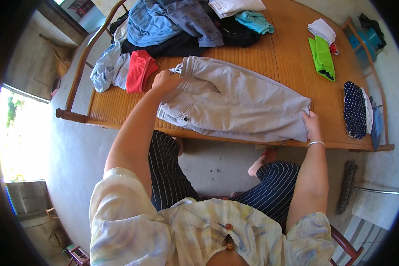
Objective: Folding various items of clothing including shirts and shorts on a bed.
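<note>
A pair of light grey trousers, doubled lengthwise, lies across the near part of a slatted bamboo bed. At the waistband end on the left, my left hand grips the fabric near a white drawstring, its fingertips partly hidden. My right hand, with a silver bangle at the wrist, pinches the leg end between thumb and fingers. Just left of the waistband is a folded red garment.
Piled clothes lie at the far left, with a turquoise cloth. Folded bright green and dotted navy garments lie on the right. Curved rails rise at both bed ends. A grey mop head is at the right.
</note>
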A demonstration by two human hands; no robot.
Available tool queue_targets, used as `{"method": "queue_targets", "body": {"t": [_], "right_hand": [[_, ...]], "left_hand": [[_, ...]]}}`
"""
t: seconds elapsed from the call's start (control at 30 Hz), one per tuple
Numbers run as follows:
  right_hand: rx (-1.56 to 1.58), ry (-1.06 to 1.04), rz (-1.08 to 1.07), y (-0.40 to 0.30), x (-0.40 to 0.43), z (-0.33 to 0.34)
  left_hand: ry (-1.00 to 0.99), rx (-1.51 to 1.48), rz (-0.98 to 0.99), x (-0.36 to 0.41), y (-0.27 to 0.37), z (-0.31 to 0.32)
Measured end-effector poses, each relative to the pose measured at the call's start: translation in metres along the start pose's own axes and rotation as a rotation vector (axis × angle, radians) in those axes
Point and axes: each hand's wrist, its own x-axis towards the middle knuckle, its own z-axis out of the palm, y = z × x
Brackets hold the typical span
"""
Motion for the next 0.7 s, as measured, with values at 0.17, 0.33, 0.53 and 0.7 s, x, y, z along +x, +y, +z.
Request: {"method": "queue_targets", "body": {"t": [0.17, 0.33, 0.53, 0.7], "right_hand": [[0.08, -0.026, -0.001, -0.01, -0.01, 0.001], [0.165, -0.02, 0.013, -0.013, -0.012, 0.001], [0.103, -0.015, -0.047, -0.005, -0.006, 0.001], [0.05, 0.05, -0.057, -0.014, -0.008, 0.001]], "left_hand": [[0.347, -0.266, 0.211, 0.033, 0.023, 0.032], [0.168, -0.42, 0.088, 0.063, 0.032, 0.036], [0.282, -0.183, 0.058, 0.073, 0.035, 0.05], [-0.036, -0.155, -0.005, 0.076, 0.019, 0.038]]}}
